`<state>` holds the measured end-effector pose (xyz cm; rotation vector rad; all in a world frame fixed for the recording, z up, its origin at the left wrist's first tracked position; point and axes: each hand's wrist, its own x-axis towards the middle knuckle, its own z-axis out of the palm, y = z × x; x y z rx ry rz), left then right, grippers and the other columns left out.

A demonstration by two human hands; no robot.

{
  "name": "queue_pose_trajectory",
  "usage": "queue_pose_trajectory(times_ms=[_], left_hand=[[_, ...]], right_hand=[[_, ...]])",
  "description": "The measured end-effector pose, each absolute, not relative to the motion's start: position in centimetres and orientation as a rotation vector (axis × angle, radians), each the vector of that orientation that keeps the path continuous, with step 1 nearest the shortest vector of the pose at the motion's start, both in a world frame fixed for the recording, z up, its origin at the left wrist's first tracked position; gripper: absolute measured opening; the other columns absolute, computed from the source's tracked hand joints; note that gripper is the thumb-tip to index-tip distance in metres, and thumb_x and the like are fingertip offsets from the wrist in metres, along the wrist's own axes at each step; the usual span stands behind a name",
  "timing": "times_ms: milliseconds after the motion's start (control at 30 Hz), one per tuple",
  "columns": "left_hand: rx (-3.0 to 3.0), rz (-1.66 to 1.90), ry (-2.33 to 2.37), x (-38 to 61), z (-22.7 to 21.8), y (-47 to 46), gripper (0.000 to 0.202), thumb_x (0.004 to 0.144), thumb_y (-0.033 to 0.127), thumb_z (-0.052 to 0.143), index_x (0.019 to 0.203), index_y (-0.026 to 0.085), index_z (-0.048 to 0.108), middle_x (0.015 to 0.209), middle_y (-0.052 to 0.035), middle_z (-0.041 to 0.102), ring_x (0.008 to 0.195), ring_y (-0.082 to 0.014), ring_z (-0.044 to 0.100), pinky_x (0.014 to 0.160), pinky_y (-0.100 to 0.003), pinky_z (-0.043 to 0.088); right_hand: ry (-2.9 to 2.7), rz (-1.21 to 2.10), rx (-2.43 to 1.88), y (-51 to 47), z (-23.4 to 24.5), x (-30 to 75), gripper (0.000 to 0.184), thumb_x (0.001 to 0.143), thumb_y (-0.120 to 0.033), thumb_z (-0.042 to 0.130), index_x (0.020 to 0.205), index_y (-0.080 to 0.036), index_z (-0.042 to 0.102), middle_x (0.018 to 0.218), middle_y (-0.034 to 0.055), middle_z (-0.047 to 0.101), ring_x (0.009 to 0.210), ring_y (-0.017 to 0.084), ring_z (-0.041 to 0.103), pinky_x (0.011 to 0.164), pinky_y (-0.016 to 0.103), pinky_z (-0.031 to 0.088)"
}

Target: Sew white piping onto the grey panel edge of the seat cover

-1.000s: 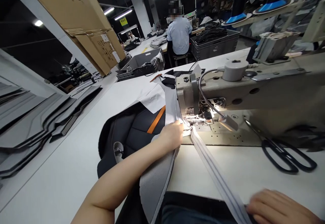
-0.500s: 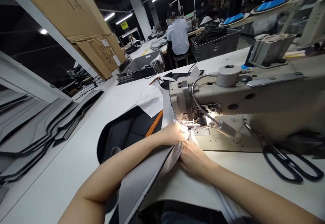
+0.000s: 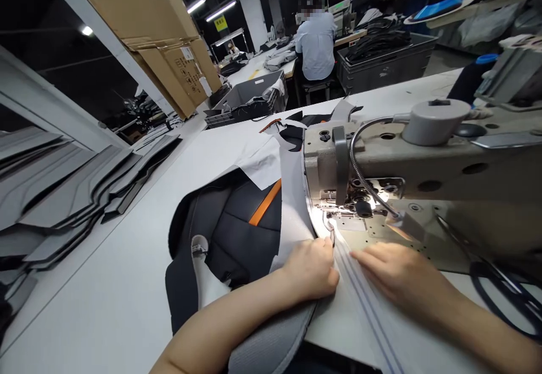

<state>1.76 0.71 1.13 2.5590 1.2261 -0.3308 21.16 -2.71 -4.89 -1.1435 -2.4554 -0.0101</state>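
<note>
My left hand (image 3: 311, 269) is curled on the edge of a grey mesh fabric panel (image 3: 292, 199), just in front of the needle of the sewing machine (image 3: 423, 159). My right hand (image 3: 396, 272) lies flat, fingers stretched out, on a white strip with thin lines (image 3: 368, 306) that runs from the needle toward me. A black padded cover with an orange stripe (image 3: 231, 227) lies to the left of the grey panel, joined to it.
Black scissors (image 3: 508, 295) lie at the right by the machine base. Stacks of grey cut panels (image 3: 63, 193) fill the left side. Cardboard boxes (image 3: 169, 52) lean behind. A person in a blue shirt (image 3: 315, 46) sits at a far table beside a grey bin (image 3: 376, 69).
Both hands have drawn back a little from the needle. My right hand, first at the near end of the strip, came up beside the needle and now lies flat on it.
</note>
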Motion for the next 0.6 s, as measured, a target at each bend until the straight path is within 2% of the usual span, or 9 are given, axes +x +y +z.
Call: queue_pose_trajectory(times_ms=[100,267,600], left_hand=[[2.571,-0.295,1.236,1.7,1.1,0.7,0.033,0.073,0.024,0.045,0.103,0.012,0.053,0.095,-0.0117,0.063,0.081,-0.0249,0.060,0.071,-0.035,0.051],[2.576,-0.259,1.231,1.7,1.2,0.9,0.033,0.073,0.025,0.045,0.102,0.011,0.053,0.094,-0.0118,0.062,0.080,-0.0260,0.060,0.069,-0.036,0.051],[2.576,-0.213,1.200,1.7,1.0,3.5,0.030,0.075,0.028,0.045,0.099,0.014,0.056,0.094,-0.0098,0.061,0.080,-0.0258,0.060,0.068,-0.037,0.051]], right_hand=[[-2.332,-0.093,-1.291,0.5,-6.6,21.0,0.033,0.086,-0.013,0.038,0.107,-0.017,0.063,0.083,0.0078,0.066,0.072,0.019,0.060,0.063,0.030,0.044],[-2.308,-0.046,-1.249,2.6,-8.5,18.7,0.032,0.089,-0.017,0.038,0.109,-0.012,0.061,0.094,0.0114,0.067,0.085,0.020,0.061,0.073,0.031,0.050],[-2.181,0.286,-1.256,2.3,-8.5,18.9,0.035,0.091,-0.019,0.035,0.116,-0.018,0.059,0.092,0.0085,0.066,0.083,0.019,0.062,0.075,0.033,0.052]])
